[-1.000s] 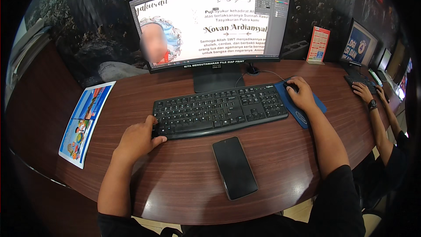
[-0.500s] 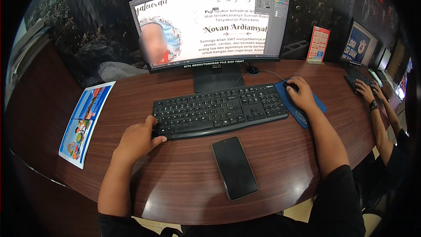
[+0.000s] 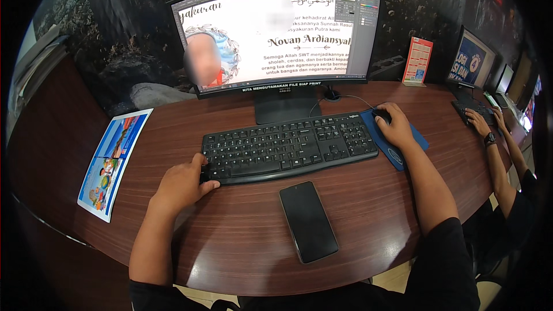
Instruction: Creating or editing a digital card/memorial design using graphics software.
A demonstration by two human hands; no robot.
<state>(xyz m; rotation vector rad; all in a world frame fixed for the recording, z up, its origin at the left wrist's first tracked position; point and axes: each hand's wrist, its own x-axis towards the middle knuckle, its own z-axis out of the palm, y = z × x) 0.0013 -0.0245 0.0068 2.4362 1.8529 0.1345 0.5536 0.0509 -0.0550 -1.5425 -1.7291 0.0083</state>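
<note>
My left hand [image 3: 183, 184]: fingers curled loosely, touching the black keyboard [image 3: 288, 147] at its left corner. My right hand [image 3: 396, 126]: fingers draped over, cupping the mouse [image 3: 381, 116].

left arm: bare from the wrist to above the elbow, nothing worn on wrist or fingers that shows
left hand [image 3: 181, 184]: bare, no ring or glove visible
right arm: bare forearm, with a black short sleeve [image 3: 446, 259] covering the upper arm
right hand [image 3: 396, 126]: bare, no watch or band
torso: black garment along the lower edge, plain, no print visible
</note>
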